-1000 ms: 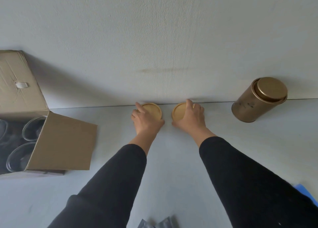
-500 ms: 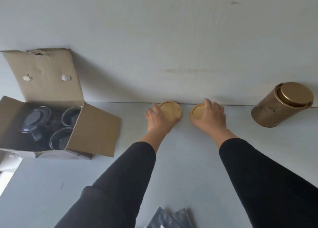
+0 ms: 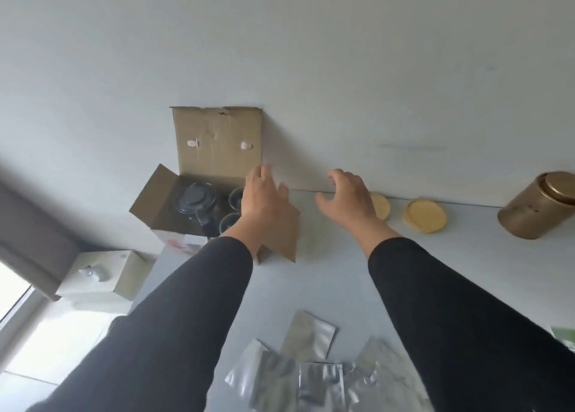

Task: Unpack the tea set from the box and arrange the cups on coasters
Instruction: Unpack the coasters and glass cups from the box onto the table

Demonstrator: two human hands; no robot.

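The box point(image 3: 214, 175) lies left of centre; the left hand point(image 3: 263, 198), open and empty, is nearer than the right hand point(image 3: 345, 198), loosely spread.

— What is the box point(image 3: 217, 138) made of?
— Plain brown cardboard, matt, its flap edge torn and rough. Inside it stand clear glass cups point(image 3: 228, 223) and a glass pot with a dark, smooth lid point(image 3: 195, 197).
— And along the desk's far edge?
— Two coasters point(image 3: 424, 215), pale yellow and matt, perhaps wood. At the far right corner, a tin point(image 3: 533, 206) in brushed gold metal with a soft sheen.
— Near the front edge?
— Crinkled silver foil pouches point(image 3: 308, 383), shiny. The desk point(image 3: 326, 274) itself is smooth, matt grey. Both sleeves point(image 3: 186, 318) are black matt cloth.
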